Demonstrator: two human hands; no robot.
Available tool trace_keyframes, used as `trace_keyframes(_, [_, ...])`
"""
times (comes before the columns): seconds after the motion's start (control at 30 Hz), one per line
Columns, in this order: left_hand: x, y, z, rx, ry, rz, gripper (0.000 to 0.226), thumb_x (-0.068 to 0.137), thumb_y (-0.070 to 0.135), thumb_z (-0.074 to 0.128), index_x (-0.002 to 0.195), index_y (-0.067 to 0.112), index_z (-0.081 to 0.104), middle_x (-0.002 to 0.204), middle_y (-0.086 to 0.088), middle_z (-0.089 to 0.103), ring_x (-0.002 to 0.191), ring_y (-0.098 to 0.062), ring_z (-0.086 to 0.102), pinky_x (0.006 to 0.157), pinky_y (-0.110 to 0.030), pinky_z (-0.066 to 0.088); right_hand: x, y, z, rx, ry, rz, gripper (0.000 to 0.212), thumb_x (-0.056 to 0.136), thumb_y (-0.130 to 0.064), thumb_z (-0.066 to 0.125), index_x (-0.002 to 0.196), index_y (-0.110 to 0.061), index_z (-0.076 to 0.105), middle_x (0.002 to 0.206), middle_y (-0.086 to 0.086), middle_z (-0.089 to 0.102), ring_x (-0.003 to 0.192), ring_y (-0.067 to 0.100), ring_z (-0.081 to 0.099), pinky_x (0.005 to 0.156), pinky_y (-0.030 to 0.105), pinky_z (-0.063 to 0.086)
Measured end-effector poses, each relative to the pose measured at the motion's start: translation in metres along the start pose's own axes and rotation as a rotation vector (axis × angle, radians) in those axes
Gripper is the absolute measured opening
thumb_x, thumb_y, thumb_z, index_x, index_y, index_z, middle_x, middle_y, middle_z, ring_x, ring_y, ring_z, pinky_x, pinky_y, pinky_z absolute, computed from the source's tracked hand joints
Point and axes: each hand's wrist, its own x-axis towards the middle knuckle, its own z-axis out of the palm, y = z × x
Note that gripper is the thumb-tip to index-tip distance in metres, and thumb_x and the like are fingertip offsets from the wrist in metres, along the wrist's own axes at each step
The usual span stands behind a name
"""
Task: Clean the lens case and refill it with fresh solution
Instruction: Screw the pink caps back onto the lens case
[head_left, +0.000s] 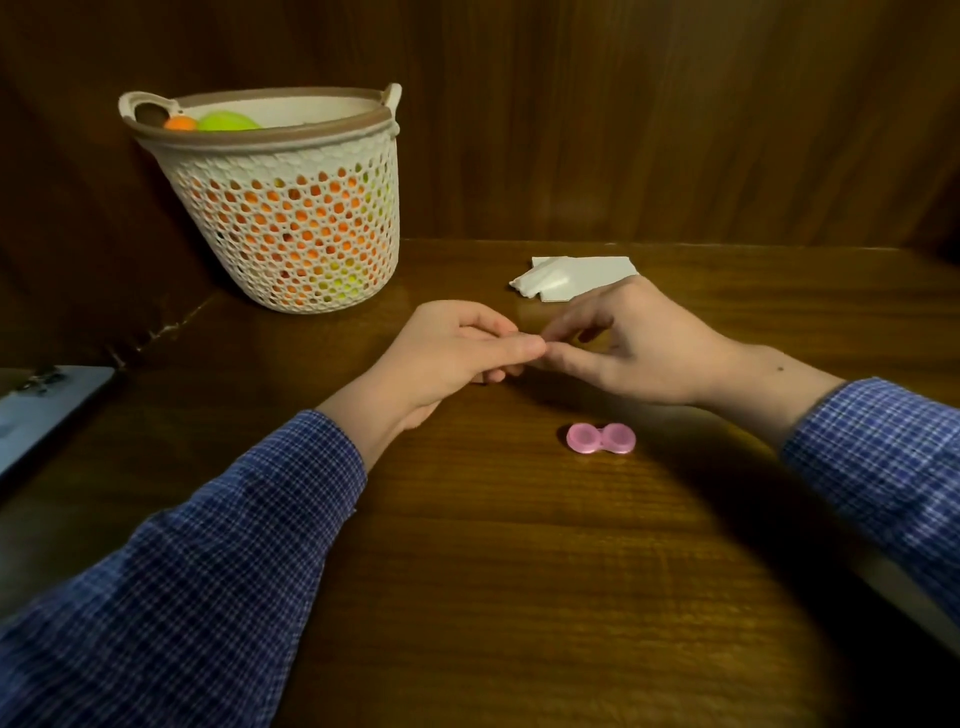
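Note:
A pink two-well lens case (601, 438) lies flat on the wooden table (519, 545), near me and just below my right wrist; neither hand touches it. My left hand (447, 353) and my right hand (634, 348) meet above the table behind the case, their fingertips touching. The left fingers are curled with the thumb stretched toward the right hand. My right thumb and forefinger close together at that thumb's tip. Whether anything small sits between the fingers is hidden.
A white perforated basket (291, 218) holding orange and green items stands at the back left. A folded white tissue (576, 278) lies behind my right hand. A grey flat object (47, 405) sits at the left edge. Wooden walls close the back.

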Motion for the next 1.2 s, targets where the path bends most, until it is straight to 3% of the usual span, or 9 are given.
trace_keyframes(0.1, [-0.004,0.001,0.004,-0.083,0.002,-0.024,0.023,0.071,0.031,0.091,0.089,0.021,0.081,0.088,-0.004,0.08,0.084,-0.015,0.077,0.077,-0.028,0.06,-0.002,-0.006,-0.005,-0.016,-0.012,-0.011,0.04,0.091,-0.051,0.056,0.113,-0.025,0.079,0.099,-0.012,0.078,0.086,0.002,0.07,0.076,0.021,0.06])
trace_keyframes(0.23, [-0.008,0.004,0.009,-0.143,-0.005,-0.049,0.049,0.055,0.041,0.09,0.095,0.015,0.08,0.092,-0.005,0.081,0.088,-0.017,0.078,0.08,-0.032,0.061,-0.004,-0.012,-0.01,-0.076,-0.037,-0.064,0.031,0.096,-0.044,0.06,0.11,-0.025,0.08,0.095,-0.012,0.078,0.082,-0.001,0.069,0.075,0.012,0.055])
trace_keyframes(0.33, [-0.01,0.004,0.011,-0.179,-0.02,-0.046,0.05,0.053,0.039,0.091,0.093,0.012,0.079,0.092,-0.007,0.081,0.086,-0.017,0.078,0.08,-0.032,0.06,-0.004,-0.015,-0.01,-0.167,-0.034,-0.093,0.024,0.097,-0.037,0.063,0.108,-0.025,0.08,0.093,-0.01,0.078,0.08,0.003,0.069,0.074,0.019,0.058])
trace_keyframes(0.43, [-0.01,0.003,0.012,-0.204,-0.027,-0.047,0.048,0.054,0.035,0.091,0.093,0.011,0.077,0.09,-0.007,0.081,0.085,-0.017,0.078,0.078,-0.029,0.061,-0.004,-0.017,-0.007,-0.215,-0.017,-0.097,0.024,0.097,-0.036,0.062,0.106,-0.023,0.08,0.09,-0.006,0.078,0.08,0.01,0.07,0.074,0.032,0.061])
trace_keyframes(0.57, [-0.01,0.003,0.012,-0.238,-0.044,-0.058,0.044,0.057,0.03,0.089,0.095,0.01,0.077,0.09,-0.007,0.081,0.086,-0.017,0.078,0.076,-0.024,0.061,-0.004,-0.017,-0.005,-0.242,-0.003,-0.097,0.025,0.096,-0.034,0.061,0.103,-0.02,0.08,0.088,-0.002,0.078,0.079,0.015,0.071,0.072,0.039,0.06])
trace_keyframes(0.8, [-0.011,0.005,0.012,-0.297,-0.079,-0.085,0.04,0.065,0.025,0.086,0.1,0.007,0.075,0.091,-0.006,0.08,0.087,-0.016,0.077,0.075,-0.023,0.06,-0.004,-0.02,-0.009,-0.264,-0.026,-0.118,0.023,0.098,-0.032,0.059,0.1,-0.021,0.079,0.086,-0.004,0.076,0.077,0.013,0.068,0.072,0.038,0.058])
trace_keyframes(1.0, [-0.011,0.005,0.011,-0.3,-0.088,-0.107,0.024,0.08,0.014,0.082,0.102,0.008,0.075,0.094,-0.006,0.08,0.09,-0.017,0.077,0.077,-0.023,0.06,-0.005,-0.023,-0.011,-0.278,-0.037,-0.122,0.028,0.097,-0.034,0.055,0.102,-0.02,0.079,0.087,-0.002,0.077,0.076,0.013,0.068,0.071,0.038,0.058])
trace_keyframes(1.2, [-0.01,0.005,0.011,-0.318,-0.088,-0.104,0.036,0.075,0.017,0.084,0.107,0.008,0.073,0.096,-0.007,0.08,0.091,-0.019,0.077,0.077,-0.024,0.06,-0.006,-0.024,-0.012,-0.291,-0.06,-0.119,0.031,0.097,-0.035,0.052,0.102,-0.018,0.078,0.087,0.0,0.076,0.077,0.016,0.068,0.073,0.04,0.057])
